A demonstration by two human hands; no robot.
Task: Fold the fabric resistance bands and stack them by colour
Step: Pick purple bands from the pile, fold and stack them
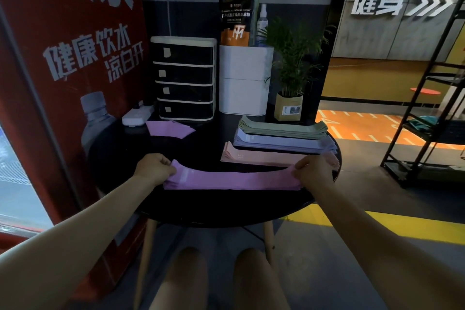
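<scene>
Nearest me, my left hand (154, 167) and right hand (310, 171) each have their fingers curled round one end of the purple bands (232, 180), a flat pile stretched between them on the dark round worktop (201, 211). Just beyond the right fingers lie the pink bands (261, 156), then the lavender bands (281, 142) and the green bands (281, 127). Beyond the left fingers I see a folded purple piece (169, 128), with a drawer unit (185, 78) behind it.
</scene>
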